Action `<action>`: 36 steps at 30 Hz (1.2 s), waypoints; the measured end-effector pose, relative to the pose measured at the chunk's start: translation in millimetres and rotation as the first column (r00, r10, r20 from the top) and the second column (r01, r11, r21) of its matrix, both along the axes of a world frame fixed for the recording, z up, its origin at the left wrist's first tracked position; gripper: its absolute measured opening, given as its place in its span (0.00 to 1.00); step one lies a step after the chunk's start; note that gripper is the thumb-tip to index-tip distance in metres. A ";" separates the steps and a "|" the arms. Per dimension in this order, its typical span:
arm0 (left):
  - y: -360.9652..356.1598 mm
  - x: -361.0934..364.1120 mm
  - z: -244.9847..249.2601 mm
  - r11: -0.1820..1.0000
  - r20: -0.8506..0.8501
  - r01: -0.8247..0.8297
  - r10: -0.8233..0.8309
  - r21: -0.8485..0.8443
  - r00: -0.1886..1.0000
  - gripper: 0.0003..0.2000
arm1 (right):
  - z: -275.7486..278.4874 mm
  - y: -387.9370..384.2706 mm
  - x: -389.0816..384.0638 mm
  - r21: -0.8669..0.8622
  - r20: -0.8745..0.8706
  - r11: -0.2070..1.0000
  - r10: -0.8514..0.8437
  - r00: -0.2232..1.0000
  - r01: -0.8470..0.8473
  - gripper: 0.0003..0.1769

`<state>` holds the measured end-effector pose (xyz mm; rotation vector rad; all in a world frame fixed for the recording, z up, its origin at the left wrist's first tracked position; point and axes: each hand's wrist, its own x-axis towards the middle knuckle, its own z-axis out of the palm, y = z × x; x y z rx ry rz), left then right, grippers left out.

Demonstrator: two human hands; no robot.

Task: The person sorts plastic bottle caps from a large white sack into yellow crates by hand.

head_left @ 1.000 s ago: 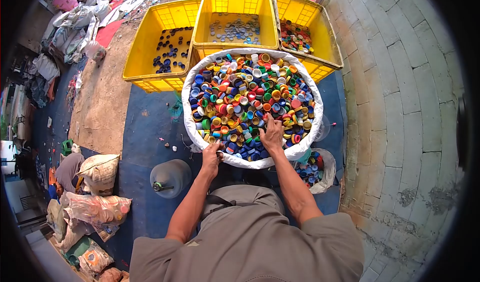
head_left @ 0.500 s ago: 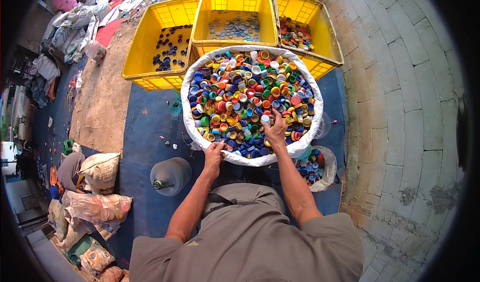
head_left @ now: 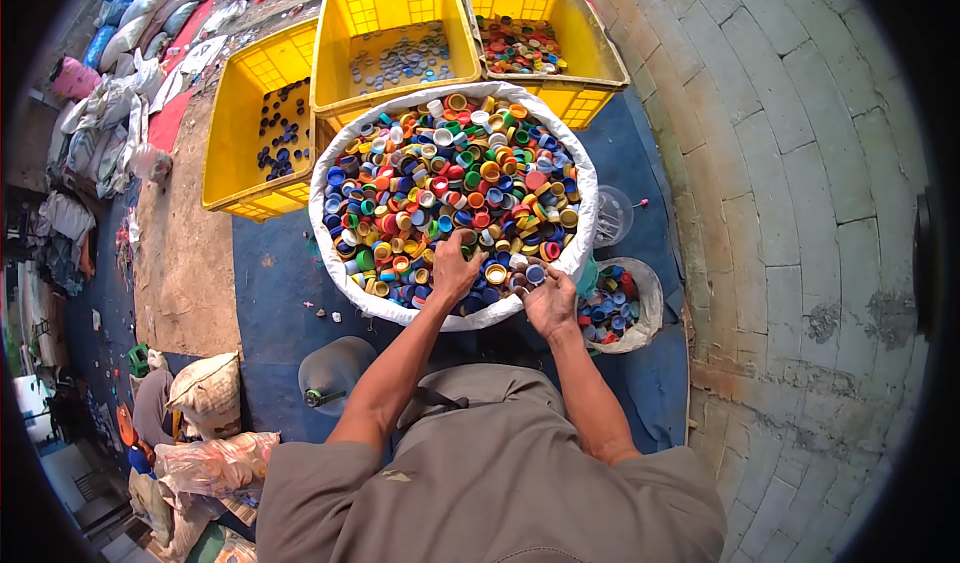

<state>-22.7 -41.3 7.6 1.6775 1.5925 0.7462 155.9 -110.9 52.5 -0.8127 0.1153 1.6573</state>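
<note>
A round white sack (head_left: 345, 301) with a rolled rim is full of bottle caps (head_left: 440, 188) in many colours. My left hand (head_left: 455, 266) reaches over the front part of the pile, its fingers bent among the caps; what they touch is hidden. At the front right rim, my right hand (head_left: 550, 301) has its fingers around a blue cap (head_left: 536, 274). Dark and yellow caps lie between the two hands.
Behind the sack stand a left yellow crate (head_left: 225, 178), a middle yellow crate (head_left: 335, 78) and a right yellow crate (head_left: 590, 63), each holding caps. A smaller sack (head_left: 650, 308) is at right, a clear jug (head_left: 335, 368) at left. A person (head_left: 152, 403) sits among bags.
The view has turned, so sack and crates appear further left. My left hand has left the rim and moved over the caps. My right hand has come back to the front right rim.
</note>
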 end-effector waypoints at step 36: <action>-91.9 -121.4 21.5 0.644 0.632 0.095 0.764 -0.759 -0.127 0.10 | -27.6 38.5 -81.3 -0.183 0.970 0.864 0.235 0.055 -0.468 0.19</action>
